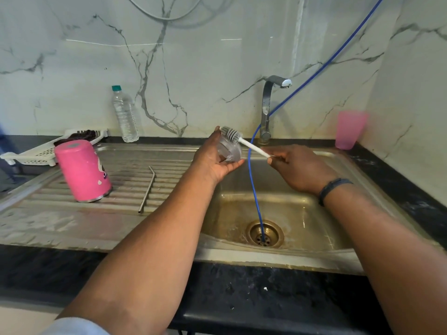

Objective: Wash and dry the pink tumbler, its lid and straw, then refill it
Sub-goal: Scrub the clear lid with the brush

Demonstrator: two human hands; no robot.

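Now left hand (214,158) holds lid (229,151) — brush (232,134) at rim.

Home kitchen: steel sink (338,252) with ribbed drainboard (125,180), tap (267,110), dark stone counter (242,293), marble-look wall (193,68), dish rack (36,153), water bottle (124,114).

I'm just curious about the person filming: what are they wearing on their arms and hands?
Both forearms are bare, with no gloves. The right hand has a dark blue band round its wrist. The left hand wears nothing; a pale sleeve shows at that arm's upper end.
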